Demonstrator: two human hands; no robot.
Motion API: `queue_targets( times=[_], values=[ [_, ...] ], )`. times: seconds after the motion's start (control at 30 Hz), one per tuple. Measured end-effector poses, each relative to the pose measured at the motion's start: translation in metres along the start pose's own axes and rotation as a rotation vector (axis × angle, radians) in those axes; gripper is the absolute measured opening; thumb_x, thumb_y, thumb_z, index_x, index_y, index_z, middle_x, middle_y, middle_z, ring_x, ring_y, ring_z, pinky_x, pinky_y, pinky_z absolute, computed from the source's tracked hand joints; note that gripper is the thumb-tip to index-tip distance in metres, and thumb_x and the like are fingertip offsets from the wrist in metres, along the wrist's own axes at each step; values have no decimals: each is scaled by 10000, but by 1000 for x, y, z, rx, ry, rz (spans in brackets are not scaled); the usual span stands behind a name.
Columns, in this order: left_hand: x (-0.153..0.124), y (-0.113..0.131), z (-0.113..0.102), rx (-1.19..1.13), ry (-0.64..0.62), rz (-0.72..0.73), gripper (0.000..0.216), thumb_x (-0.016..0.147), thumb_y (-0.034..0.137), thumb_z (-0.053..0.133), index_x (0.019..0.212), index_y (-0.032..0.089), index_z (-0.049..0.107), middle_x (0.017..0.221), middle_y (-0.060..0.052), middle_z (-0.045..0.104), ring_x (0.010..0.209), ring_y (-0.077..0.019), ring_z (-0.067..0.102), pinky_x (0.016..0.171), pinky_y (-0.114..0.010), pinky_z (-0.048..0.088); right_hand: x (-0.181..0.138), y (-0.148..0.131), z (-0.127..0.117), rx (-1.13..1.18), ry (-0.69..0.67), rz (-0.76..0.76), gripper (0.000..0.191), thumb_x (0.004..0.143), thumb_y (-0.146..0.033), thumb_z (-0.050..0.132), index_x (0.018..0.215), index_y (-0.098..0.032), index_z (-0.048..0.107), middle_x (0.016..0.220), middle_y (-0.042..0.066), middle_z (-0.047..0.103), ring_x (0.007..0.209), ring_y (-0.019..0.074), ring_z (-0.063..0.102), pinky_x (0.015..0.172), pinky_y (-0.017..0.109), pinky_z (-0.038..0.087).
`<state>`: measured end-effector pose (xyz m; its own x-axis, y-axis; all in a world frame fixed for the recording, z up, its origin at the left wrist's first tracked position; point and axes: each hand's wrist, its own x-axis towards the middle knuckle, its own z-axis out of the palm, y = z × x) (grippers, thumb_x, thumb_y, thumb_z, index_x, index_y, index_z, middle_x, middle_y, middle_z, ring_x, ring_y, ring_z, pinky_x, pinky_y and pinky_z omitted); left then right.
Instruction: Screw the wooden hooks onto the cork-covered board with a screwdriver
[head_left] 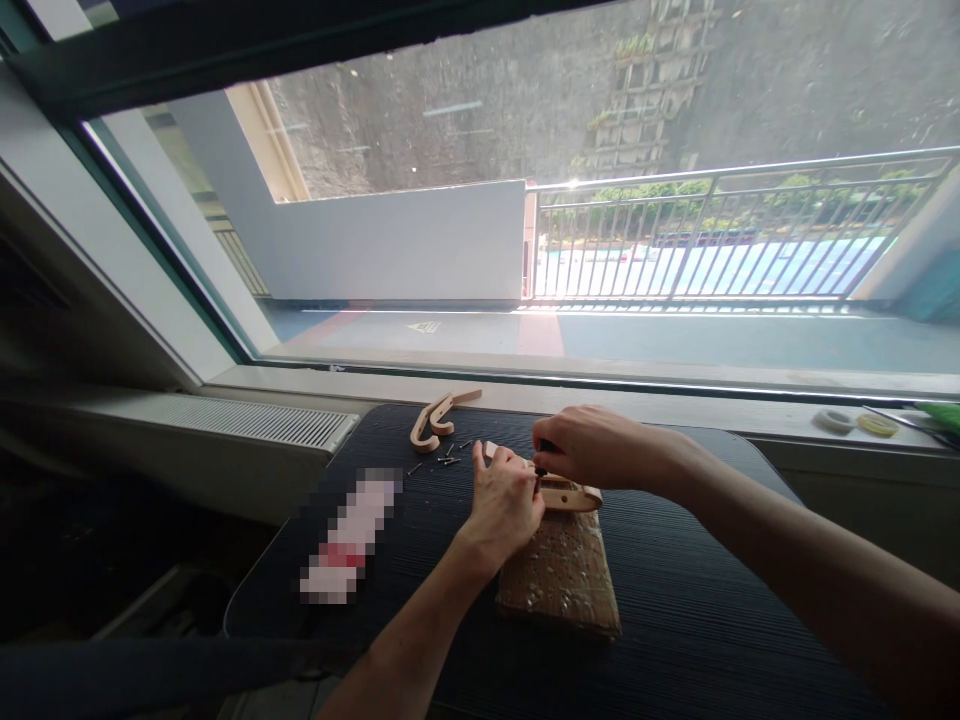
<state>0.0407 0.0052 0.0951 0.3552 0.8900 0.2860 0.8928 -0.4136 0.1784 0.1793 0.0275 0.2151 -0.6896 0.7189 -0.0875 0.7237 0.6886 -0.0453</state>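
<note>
My right hand is closed around the black handle of a screwdriver, which points down at a pale wooden hook. My left hand grips the same hook from the left side, its fingers bent over the wood near the screwdriver's tip. Beneath the hook lies a brown block with a pitted, shiny surface. The tip itself and the spot it meets are mostly hidden by my fingers. Several loose screws lie left of my left hand, near two more curved wooden hooks.
The dark table stands against a window sill. A blurred-out pinkish item lies on its left side. On the sill at right are rolls of tape and a green item. A white radiator cover is at left.
</note>
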Motion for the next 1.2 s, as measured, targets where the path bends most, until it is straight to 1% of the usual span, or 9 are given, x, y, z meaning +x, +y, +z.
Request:
queue_targets(
  times=[0.2,0.3,0.4,0.57,0.73,0.9,1.0,1.07,1.2],
  values=[
    [0,0,0,-1,10,-15,171,812,250,514,827,159,658,875,-79,645,978,-238,519,1068,-548,191,-2,-1,-8,5,-38,-48,245,751,-203,497,921,-247,667,824,22,699,710,157,585,561,243,296],
    [1,0,0,-7,-1,-11,155,801,240,521,785,167,657,859,-73,645,975,-239,517,1067,-553,182,-2,-3,-4,-22,-46,-9,210,790,-245,478,854,-204,674,761,53,689,670,166,580,536,253,280],
    [1,-1,1,-13,-10,1,146,791,232,529,727,180,650,845,-65,644,975,-240,512,1065,-561,167,1,-3,0,-38,-32,25,255,826,-295,452,837,-170,674,715,83,677,629,178,576,514,263,260],
    [2,-1,1,-9,-11,-7,117,788,242,543,784,183,644,904,-69,646,1002,-241,501,1067,-556,173,0,2,-2,-26,-23,-17,233,762,-257,536,963,-226,650,789,40,693,666,169,592,517,249,265],
    [2,1,0,-8,-12,-18,127,795,244,535,801,178,644,900,-72,645,1001,-242,504,1072,-553,164,-1,2,-4,-21,-35,-56,190,754,-180,513,868,-223,659,794,31,697,696,160,593,539,249,277],
    [1,1,-1,-28,-31,-18,132,789,227,536,730,190,647,885,-71,650,998,-245,506,1071,-563,143,0,-2,0,-38,-22,25,262,837,-296,447,819,-177,679,728,82,685,648,182,587,524,265,271],
    [1,1,-2,-39,-41,-19,103,774,217,551,771,197,652,914,-66,651,1020,-246,499,1073,-561,138,-1,0,-1,-35,-9,33,271,827,-330,469,935,-192,675,753,75,695,657,189,596,529,262,281],
    [1,1,-2,-34,-29,-15,120,784,226,541,814,189,651,915,-71,650,1020,-244,500,1073,-556,148,-2,1,-3,-15,-6,0,269,790,-294,513,1011,-233,653,804,46,705,690,179,601,542,252,291],
    [2,0,0,-10,-11,-21,150,797,238,524,839,171,652,890,-80,650,998,-243,512,1073,-552,163,-2,1,-5,11,-20,-68,203,783,-195,486,866,-221,670,786,29,699,685,150,588,546,243,290]
  ],
)
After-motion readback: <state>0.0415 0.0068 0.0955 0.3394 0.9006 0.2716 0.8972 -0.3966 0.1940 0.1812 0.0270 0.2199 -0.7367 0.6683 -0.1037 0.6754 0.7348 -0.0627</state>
